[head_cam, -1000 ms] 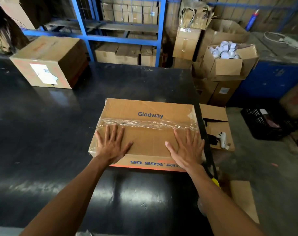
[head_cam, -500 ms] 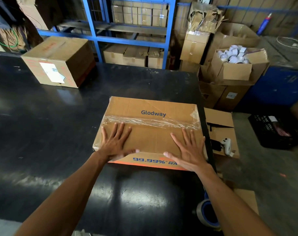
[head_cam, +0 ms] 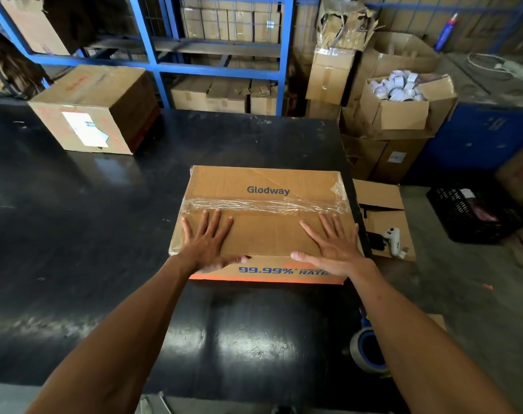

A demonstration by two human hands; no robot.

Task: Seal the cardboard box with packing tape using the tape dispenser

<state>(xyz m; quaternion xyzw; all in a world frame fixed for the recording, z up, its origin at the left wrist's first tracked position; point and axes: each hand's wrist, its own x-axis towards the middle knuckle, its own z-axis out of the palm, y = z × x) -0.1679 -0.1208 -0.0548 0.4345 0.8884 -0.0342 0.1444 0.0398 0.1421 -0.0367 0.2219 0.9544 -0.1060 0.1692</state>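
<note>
A flat brown cardboard box [head_cam: 266,180] printed "Glodway" lies on the black table [head_cam: 75,234], near its right edge. A strip of clear packing tape [head_cam: 266,204] runs across its top from side to side. My left hand [head_cam: 206,240] lies flat on the near left of the lid, fingers spread, thumb over the front edge. My right hand [head_cam: 334,246] lies flat on the near right, thumb at the front edge. A tape roll with a blue core [head_cam: 366,351] shows at the table's right edge, partly hidden behind my right forearm.
A second closed box with a white label [head_cam: 96,109] stands at the table's far left. Blue shelving [head_cam: 218,67] with cartons runs behind. Right of the table are stacked boxes, an open box of white rolls [head_cam: 403,100], a black crate [head_cam: 475,213] and a white handheld device [head_cam: 393,239].
Both hands have slid slightly toward me on the lid, thumbs now at the front edge. The camera has tilted, bringing the tape roll at the lower right into view.
</note>
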